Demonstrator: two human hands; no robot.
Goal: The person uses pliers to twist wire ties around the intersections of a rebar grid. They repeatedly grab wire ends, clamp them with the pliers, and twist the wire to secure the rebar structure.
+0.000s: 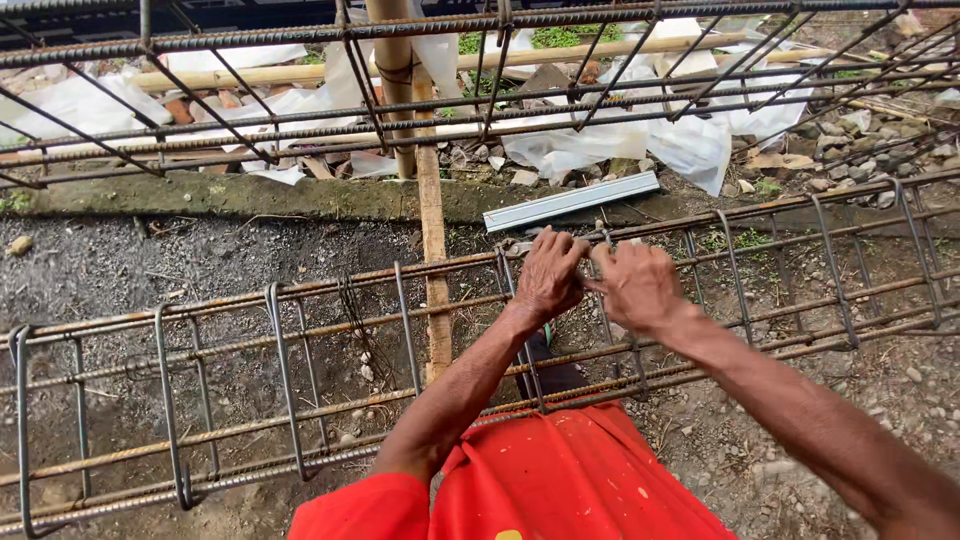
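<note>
Both hands work at one joint on the far top bar of the rebar cage [300, 380], where a stirrup [508, 300] crosses it. The left hand [548, 275] is curled over that bar, fingers together and clamped around the joint; the right hand [636, 287] sits just beside it, fingers bunched and pinched toward the same spot, though whether tie wire lies between them is too small to tell. To do this well, in my judgement, the left hand should pin the stirrup square to the bar while the right hand twists snug, without letting the stirrup slide along the cage.

The cage is a long, box-shaped run of rusty ribbed bars, lying level and stretching left and right in front of the person, with bent stirrups spaced along it. Beyond the cage a wooden plank [433, 250] runs away from it toward a pale metal strip [570, 201] and crumpled white plastic sheeting [690, 145]; above the cage hangs a second rebar frame [250, 40]
</note>
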